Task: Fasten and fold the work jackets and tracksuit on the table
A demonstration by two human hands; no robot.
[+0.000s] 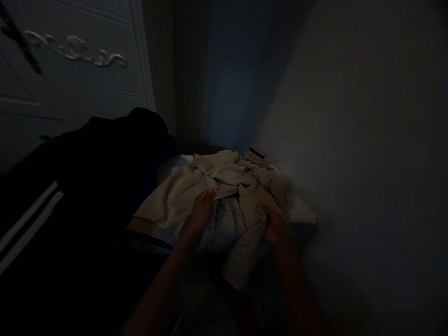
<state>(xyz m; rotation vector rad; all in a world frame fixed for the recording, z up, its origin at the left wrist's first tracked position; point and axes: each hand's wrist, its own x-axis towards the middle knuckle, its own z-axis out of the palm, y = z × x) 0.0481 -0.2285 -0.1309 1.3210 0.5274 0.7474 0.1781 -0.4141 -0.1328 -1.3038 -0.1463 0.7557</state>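
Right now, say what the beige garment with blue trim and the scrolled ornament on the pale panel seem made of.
The beige garment with blue trim looks like matte woven or knitted fabric, probably cotton: it creases and droops without shine. The scrolled pale-gold ornament could be metal or painted resin, its raised curves catching a slight sheen.

Scene is dimly lit. Upper left: panelled furniture front (94,77) is decorated with a gilt-looking scroll moulding (75,49). A dark elongated fitting (23,44) is seen slanted near its left edge. Left side is filled by black fabric (105,163), marked with two pale parallel stripes (33,224); its folds are mostly lost in shadow. Right side is taken up by a plain wall (367,140). Bluish surface (234,88) is seen at upper centre, partly shadowed.
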